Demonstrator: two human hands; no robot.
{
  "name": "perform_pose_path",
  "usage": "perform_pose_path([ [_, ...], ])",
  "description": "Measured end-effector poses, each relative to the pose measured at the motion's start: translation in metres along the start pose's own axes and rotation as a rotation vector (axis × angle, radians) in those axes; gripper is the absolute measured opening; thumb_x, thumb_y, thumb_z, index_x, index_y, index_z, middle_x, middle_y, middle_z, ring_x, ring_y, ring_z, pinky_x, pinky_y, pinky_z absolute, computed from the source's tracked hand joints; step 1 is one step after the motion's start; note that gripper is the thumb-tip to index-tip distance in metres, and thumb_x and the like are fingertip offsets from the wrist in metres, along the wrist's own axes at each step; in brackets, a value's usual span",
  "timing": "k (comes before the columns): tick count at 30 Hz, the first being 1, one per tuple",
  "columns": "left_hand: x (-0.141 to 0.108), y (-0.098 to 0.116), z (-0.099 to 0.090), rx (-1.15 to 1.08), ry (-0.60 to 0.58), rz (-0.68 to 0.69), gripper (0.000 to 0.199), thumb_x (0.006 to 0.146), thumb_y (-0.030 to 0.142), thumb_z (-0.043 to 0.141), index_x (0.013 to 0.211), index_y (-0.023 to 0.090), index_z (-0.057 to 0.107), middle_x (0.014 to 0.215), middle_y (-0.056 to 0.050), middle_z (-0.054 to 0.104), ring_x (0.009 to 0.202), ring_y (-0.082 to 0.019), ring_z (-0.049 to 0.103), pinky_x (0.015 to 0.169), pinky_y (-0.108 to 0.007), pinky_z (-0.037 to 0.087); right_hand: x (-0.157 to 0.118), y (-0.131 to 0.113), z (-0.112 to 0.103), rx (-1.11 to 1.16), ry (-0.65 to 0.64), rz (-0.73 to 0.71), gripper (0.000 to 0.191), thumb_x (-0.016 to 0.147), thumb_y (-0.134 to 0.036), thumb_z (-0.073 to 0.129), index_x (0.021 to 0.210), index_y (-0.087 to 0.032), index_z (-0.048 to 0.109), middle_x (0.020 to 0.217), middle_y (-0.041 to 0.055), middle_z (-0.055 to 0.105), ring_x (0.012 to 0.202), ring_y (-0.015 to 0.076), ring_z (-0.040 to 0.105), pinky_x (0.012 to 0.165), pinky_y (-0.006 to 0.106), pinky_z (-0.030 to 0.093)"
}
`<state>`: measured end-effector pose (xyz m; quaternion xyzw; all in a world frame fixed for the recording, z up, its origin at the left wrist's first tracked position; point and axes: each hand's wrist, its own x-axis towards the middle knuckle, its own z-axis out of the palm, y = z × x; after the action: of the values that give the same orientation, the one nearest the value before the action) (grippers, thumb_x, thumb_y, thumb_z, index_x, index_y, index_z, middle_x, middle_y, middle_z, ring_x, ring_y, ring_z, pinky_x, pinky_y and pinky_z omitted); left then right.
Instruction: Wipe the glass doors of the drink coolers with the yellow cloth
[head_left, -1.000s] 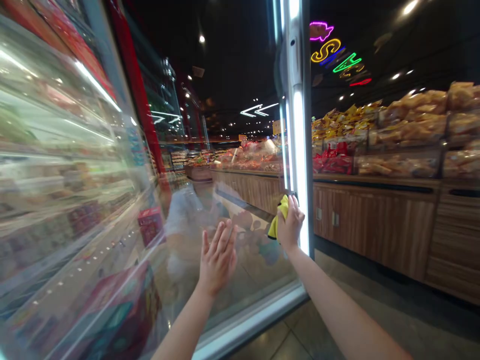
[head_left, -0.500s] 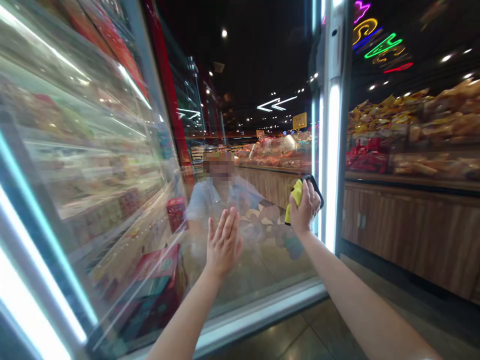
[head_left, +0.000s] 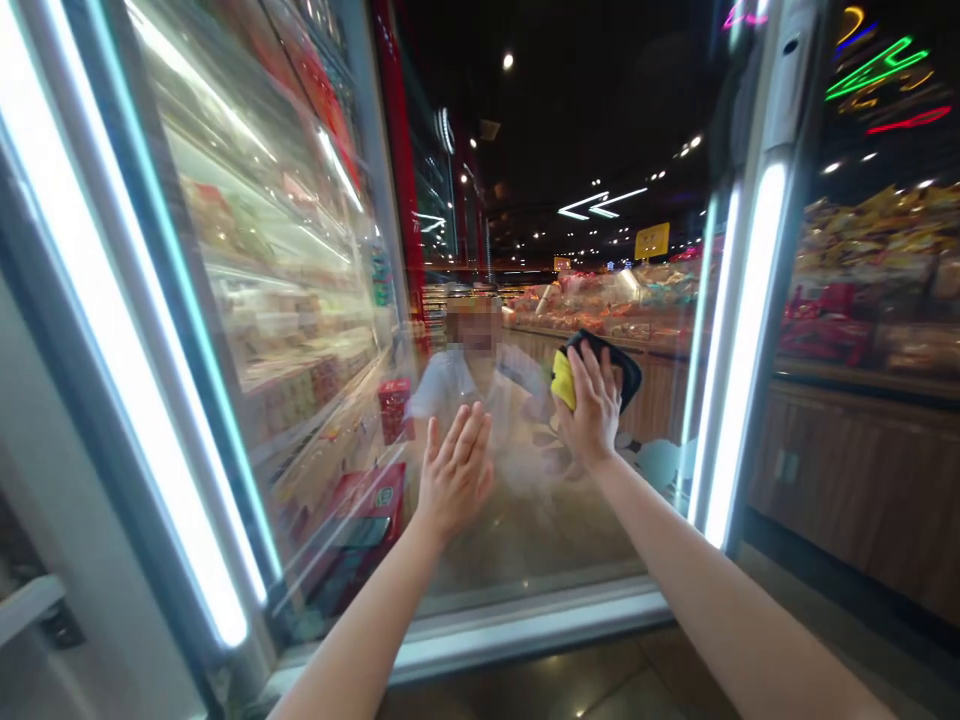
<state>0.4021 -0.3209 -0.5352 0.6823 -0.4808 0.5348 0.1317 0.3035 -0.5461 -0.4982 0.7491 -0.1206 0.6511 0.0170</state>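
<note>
A large glass door (head_left: 540,545) fills the middle of the view, with faint reflections across it. My left hand (head_left: 455,470) lies with its palm toward the pane, fingers stretched out, holding nothing. To the right and a little higher, my right hand (head_left: 592,400) presses a yellow and black cleaning cloth (head_left: 564,380) to the glass. The cloth's dark side spreads out beyond my fingers on the right. Part of it is hidden under my palm.
Bright light strips run down the left frame (head_left: 161,400) and the right frame (head_left: 746,360). A metal sill (head_left: 525,632) borders the pane below. Shelves of goods (head_left: 285,300) show at left, wooden counters (head_left: 862,480) with packaged goods at right. A person's reflection (head_left: 450,385) shows in the glass.
My right hand has slid the cloth leftward across the glass, away from the right light strip. The view has turned left. My left hand stays flat near the same part of the pane.
</note>
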Motion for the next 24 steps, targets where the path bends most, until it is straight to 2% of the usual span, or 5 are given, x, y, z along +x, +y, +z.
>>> perform_pose_path([
  [6, -0.015, -0.015, -0.014, 0.042, -0.035, -0.036, 0.077, 0.096, 0.025, 0.053, 0.163, 0.018, 0.016, 0.164, -0.013, 0.034, 0.155, -0.026, 0.024, 0.13, -0.053, 0.007, -0.053, -0.031, -0.004, 0.026, -0.254, -0.347, 0.064, 0.093, -0.032, 0.061, 0.154, -0.029, 0.043, 0.156, 0.0051, 0.052, 0.151, 0.0293, 0.034, 0.124, 0.051, 0.026],
  [10, -0.03, -0.038, -0.03, 0.077, -0.039, -0.035, 0.077, 0.095, 0.024, 0.055, 0.163, 0.019, 0.018, 0.164, -0.013, 0.034, 0.156, -0.025, 0.023, 0.13, -0.052, 0.008, -0.047, -0.026, 0.001, 0.018, -0.144, -0.242, 0.061, 0.093, -0.026, 0.059, 0.153, -0.028, 0.046, 0.155, 0.0079, 0.052, 0.152, 0.0309, 0.032, 0.122, 0.055, 0.028],
  [14, -0.036, -0.06, -0.04, 0.094, -0.018, -0.09, 0.08, 0.094, 0.025, 0.057, 0.163, 0.019, 0.018, 0.165, -0.014, 0.032, 0.156, -0.027, 0.024, 0.129, -0.054, 0.012, -0.006, -0.08, 0.018, 0.047, -0.038, -0.102, 0.062, 0.094, -0.026, 0.057, 0.154, -0.028, 0.044, 0.16, 0.0093, 0.045, 0.155, 0.0336, 0.025, 0.121, 0.062, 0.025],
  [20, -0.055, -0.083, -0.05, 0.109, 0.017, -0.132, 0.078, 0.095, 0.023, 0.053, 0.163, 0.019, 0.016, 0.164, -0.014, 0.035, 0.154, -0.027, 0.029, 0.129, -0.051, 0.016, -0.05, -0.115, 0.02, 0.129, -0.285, -0.472, 0.066, 0.089, -0.014, 0.059, 0.15, -0.036, 0.048, 0.154, 0.0009, 0.053, 0.149, 0.0254, 0.039, 0.125, 0.051, 0.023],
  [24, -0.073, -0.1, -0.061, 0.132, 0.002, -0.136, 0.078, 0.095, 0.023, 0.055, 0.163, 0.019, 0.017, 0.164, -0.013, 0.036, 0.154, -0.026, 0.028, 0.129, -0.05, 0.016, -0.047, -0.118, 0.024, 0.097, -0.19, -0.364, 0.06, 0.09, -0.014, 0.059, 0.147, -0.034, 0.052, 0.152, 0.0025, 0.055, 0.147, 0.0267, 0.042, 0.125, 0.052, 0.021],
])
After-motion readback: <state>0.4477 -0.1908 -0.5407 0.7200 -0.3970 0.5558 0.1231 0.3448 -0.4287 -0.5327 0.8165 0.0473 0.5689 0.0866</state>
